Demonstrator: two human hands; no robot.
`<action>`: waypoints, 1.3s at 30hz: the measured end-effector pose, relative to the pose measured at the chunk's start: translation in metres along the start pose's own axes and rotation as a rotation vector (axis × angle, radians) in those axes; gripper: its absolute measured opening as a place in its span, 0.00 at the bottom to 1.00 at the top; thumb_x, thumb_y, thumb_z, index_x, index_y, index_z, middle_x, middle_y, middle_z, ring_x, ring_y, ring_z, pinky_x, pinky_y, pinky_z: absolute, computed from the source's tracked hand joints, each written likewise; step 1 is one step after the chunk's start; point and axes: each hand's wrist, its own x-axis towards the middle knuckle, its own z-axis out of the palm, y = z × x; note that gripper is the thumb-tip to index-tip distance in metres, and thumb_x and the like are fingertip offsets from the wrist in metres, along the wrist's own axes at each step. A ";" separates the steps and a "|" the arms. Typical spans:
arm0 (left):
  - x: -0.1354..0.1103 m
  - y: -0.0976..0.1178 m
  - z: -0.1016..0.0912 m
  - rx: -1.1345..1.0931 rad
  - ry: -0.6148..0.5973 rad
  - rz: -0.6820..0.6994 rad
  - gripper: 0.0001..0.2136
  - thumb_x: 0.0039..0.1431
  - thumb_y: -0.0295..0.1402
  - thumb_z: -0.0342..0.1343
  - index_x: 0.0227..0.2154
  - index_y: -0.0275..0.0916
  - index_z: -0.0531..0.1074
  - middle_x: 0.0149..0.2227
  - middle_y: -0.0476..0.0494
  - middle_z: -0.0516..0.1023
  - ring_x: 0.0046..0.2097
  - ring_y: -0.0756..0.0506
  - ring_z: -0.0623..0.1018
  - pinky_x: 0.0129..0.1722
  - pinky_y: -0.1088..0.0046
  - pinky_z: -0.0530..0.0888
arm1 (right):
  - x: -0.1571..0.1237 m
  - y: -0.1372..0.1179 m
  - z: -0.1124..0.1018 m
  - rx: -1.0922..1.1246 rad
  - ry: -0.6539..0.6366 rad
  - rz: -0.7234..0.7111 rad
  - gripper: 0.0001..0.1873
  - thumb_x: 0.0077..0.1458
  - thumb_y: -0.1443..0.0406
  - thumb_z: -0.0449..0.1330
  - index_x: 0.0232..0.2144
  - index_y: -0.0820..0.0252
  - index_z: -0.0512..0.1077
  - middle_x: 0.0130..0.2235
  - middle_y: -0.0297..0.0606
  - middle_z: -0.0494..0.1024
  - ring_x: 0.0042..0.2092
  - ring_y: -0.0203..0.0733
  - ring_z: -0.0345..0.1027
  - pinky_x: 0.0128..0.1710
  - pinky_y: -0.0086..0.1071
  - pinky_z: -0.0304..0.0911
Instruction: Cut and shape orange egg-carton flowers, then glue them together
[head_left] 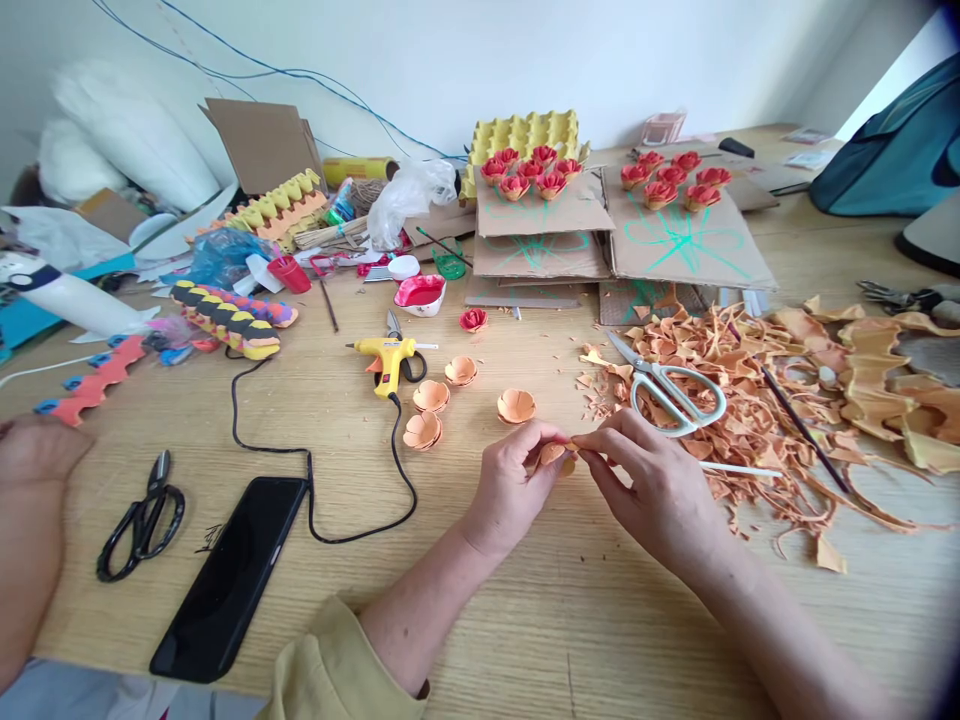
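My left hand [516, 480] and my right hand [651, 478] meet over the wooden table [525, 620], both pinched on a small orange egg-carton flower cup [555, 454]. The left fingers curl round its side while the right fingertips pinch its right edge. Several finished orange cups [431, 396] lie just beyond, near a yellow glue gun [388, 358]. White-handled scissors [671, 390] rest right behind my right hand, on a heap of orange carton scraps [757, 400].
Another person's arm [30, 500] rests at the left edge beside black scissors [142, 515] and a black phone [229, 575]. Red painted flowers [529, 170] sit on cardboard sheets at the back. A red paint dish [420, 293] and a thin brush [802, 428] lie nearby.
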 end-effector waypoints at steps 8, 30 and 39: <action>0.001 0.005 0.000 -0.092 -0.017 0.027 0.02 0.62 0.26 0.57 0.35 0.39 0.72 0.32 0.48 0.81 0.34 0.51 0.80 0.35 0.78 0.74 | 0.000 0.001 -0.001 -0.084 0.018 -0.045 0.11 0.65 0.68 0.53 0.36 0.58 0.75 0.33 0.38 0.69 0.32 0.37 0.65 0.32 0.30 0.59; -0.001 0.001 0.001 -0.064 0.050 0.137 0.04 0.61 0.24 0.57 0.36 0.39 0.71 0.36 0.47 0.80 0.36 0.51 0.79 0.37 0.78 0.75 | 0.002 0.000 -0.001 0.063 0.039 -0.050 0.09 0.65 0.69 0.55 0.43 0.58 0.74 0.36 0.38 0.72 0.36 0.40 0.67 0.36 0.33 0.62; 0.000 -0.001 0.004 -0.164 0.024 0.023 0.04 0.59 0.24 0.58 0.34 0.38 0.69 0.32 0.48 0.78 0.33 0.52 0.79 0.34 0.78 0.74 | 0.000 0.000 0.002 0.027 0.077 -0.054 0.09 0.64 0.69 0.56 0.40 0.58 0.77 0.33 0.37 0.70 0.32 0.38 0.64 0.31 0.31 0.58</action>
